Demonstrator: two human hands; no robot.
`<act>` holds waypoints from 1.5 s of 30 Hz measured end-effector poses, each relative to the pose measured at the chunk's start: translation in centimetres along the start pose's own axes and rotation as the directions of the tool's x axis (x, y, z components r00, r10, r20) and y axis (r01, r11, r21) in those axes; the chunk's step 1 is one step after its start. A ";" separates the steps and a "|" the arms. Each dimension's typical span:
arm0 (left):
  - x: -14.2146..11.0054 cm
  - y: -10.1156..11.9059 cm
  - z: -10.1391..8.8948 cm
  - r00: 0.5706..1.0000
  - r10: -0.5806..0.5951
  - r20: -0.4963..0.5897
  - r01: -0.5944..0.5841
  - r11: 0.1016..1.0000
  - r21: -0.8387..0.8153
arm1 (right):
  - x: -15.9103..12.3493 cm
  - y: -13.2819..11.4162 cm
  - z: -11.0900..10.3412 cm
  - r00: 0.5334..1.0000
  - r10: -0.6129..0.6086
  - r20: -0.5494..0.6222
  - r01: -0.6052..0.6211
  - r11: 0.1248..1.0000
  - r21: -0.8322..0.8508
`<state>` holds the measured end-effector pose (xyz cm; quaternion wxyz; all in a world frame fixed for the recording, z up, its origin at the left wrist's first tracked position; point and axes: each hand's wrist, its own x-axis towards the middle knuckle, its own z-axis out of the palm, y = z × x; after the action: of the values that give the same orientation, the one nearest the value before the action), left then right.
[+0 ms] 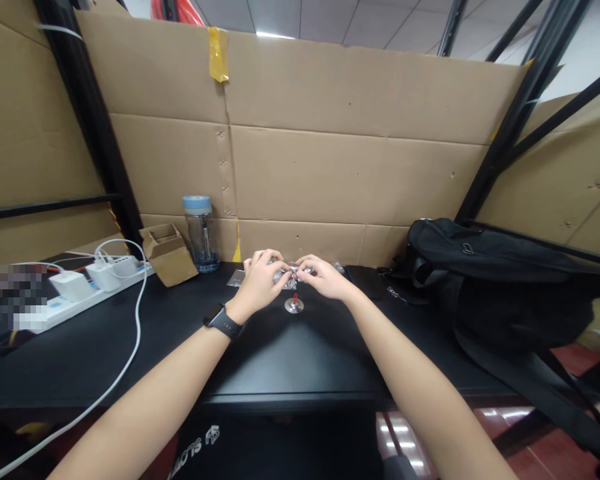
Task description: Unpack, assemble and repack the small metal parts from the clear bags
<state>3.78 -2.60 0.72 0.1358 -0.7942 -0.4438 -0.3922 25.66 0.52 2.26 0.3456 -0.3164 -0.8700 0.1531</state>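
My left hand (pixel 263 280), with a black watch (pixel 223 321) on its wrist, is closed in a pinch near the back of the black table (pixel 300 360). Facing it from the right, my right hand (pixel 326 279) is pinched too. The fingertips of both nearly meet over something small and dark that I cannot make out. Just below them on the table rests a small shiny round disc (pixel 294 306) with a red piece standing on it. Crinkled clear plastic (pixel 291 284) shows behind and between the fingers, and a flat clear bag (pixel 235 278) lies left of them.
Left: a water bottle (pixel 201 233), an open cardboard box (pixel 169 255) and a white power strip (pixel 80 300) with chargers and a trailing cable (pixel 138 320). Right: a black bag (pixel 505 287) with straps over the edge. Cardboard panels (pixel 320 173) wall the back.
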 end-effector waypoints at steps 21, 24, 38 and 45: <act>-1.3 0.2 2.1 0.903 0.284 0.323 -0.329 0.940 0.092 | -0.9 1.4 -1.1 0.857 0.312 0.410 -0.099 0.881 -0.462; -1.5 0.0 2.5 0.914 0.281 0.292 -0.326 0.938 0.116 | -0.9 0.9 -0.7 0.859 0.306 0.411 -0.097 0.884 -0.456; -1.0 -1.2 0.9 0.971 0.157 0.181 -0.188 0.968 0.166 | -1.0 0.1 -0.3 0.837 0.464 0.292 -0.178 0.734 -0.655; -1.0 -1.1 0.7 0.967 0.162 0.194 -0.192 0.970 0.147 | -0.4 0.1 -0.4 0.965 0.221 0.140 -0.126 0.862 -0.491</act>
<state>2.93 -2.19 -0.62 0.1946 -0.8491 -0.4122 -0.2668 26.18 0.37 2.33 0.1562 -0.4531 -0.8777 -0.0061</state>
